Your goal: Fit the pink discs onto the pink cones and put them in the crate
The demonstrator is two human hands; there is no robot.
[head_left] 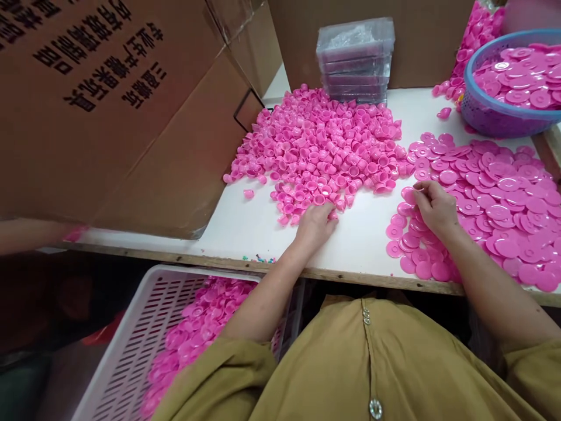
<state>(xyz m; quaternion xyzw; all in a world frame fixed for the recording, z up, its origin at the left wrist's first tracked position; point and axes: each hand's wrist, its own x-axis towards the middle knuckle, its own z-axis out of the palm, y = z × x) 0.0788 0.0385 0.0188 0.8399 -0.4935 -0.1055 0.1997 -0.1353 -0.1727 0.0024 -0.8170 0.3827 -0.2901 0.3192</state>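
Observation:
At the near edge of a heap of small pink toy cups, my left hand has its fingers curled, with a pink toy cup between thumb and fingertips. My right hand pinches a pink toy saucer at the left side of a spread of flat round saucers. Part of that saucer is hidden behind the fingertips. Both hands are low over the white table, the left among the cups and the right over the saucers.
A large cardboard box stands at the left. Clear plastic packs are stacked behind the cups. A blue basket of saucers sits at back right. Below the table edge is a white crate holding pink pieces. Another person's arm shows at far left.

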